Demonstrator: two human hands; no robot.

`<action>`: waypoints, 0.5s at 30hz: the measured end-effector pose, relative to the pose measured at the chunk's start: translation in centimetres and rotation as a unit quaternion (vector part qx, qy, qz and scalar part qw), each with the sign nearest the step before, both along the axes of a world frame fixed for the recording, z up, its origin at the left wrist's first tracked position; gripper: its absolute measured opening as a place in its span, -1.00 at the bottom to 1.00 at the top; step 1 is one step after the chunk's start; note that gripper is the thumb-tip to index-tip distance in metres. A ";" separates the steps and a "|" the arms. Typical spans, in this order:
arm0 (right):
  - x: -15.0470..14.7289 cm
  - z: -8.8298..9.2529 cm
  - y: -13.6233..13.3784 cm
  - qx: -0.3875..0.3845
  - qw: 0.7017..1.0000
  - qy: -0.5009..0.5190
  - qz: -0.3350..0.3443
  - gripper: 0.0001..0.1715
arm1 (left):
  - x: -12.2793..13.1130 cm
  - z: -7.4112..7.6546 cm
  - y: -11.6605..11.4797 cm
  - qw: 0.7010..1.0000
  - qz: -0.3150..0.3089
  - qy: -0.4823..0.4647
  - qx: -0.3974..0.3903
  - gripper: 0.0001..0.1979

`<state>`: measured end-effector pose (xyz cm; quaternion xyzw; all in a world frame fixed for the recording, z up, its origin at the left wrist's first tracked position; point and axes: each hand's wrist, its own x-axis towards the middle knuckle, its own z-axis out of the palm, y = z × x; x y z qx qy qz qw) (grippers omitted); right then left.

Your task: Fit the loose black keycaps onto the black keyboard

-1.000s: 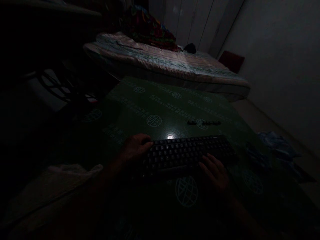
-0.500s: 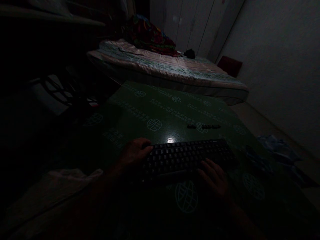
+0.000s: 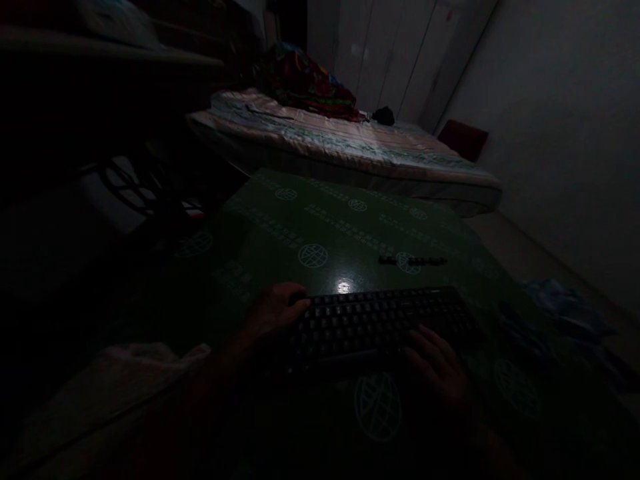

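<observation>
A black keyboard lies on a green table printed with white globes. My left hand grips the keyboard's left end, its thumb on the top edge and its other fingers partly hidden. At the front edge, right of the middle, my right hand rests with its fingers stretched over the lower keys. Beyond the keyboard, several small dark pieces lie in a row on the table. The picture is very dark.
A bed with a dark red patterned blanket stands behind the table. Pale cloth is at the lower left. A dark bundled item lies on the table's right side, with bluish cloth beyond it.
The whole view has shifted a little, so everything appears slightly lower and further right. Both hands keep nearly the same places on the keyboard.
</observation>
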<state>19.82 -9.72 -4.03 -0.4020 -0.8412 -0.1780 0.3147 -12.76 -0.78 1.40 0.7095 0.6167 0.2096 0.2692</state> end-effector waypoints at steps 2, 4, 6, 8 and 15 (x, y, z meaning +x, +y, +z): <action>0.4 0.6 0.7 -0.010 1.000 0.016 -0.007 -0.73 | 0.1 0.1 -0.1 1.000 0.001 0.002 0.005 -0.64; 0.7 1.6 2.1 -0.014 1.000 0.020 -0.016 -0.75 | 0.2 0.2 -0.2 1.000 0.000 0.002 0.008 -0.65; 1.0 2.8 4.3 0.003 1.000 0.011 -0.026 -0.79 | 0.2 0.2 -0.2 1.000 0.000 0.002 0.013 -0.67; 1.1 3.9 7.3 0.007 0.999 -0.003 -0.042 -0.81 | 0.2 0.1 -0.2 1.000 -0.001 0.003 0.016 -0.67; 0.5 3.9 18.3 -0.067 0.993 -0.081 -0.062 -0.83 | -0.2 -0.1 -0.4 1.000 -0.002 -0.007 0.014 -0.66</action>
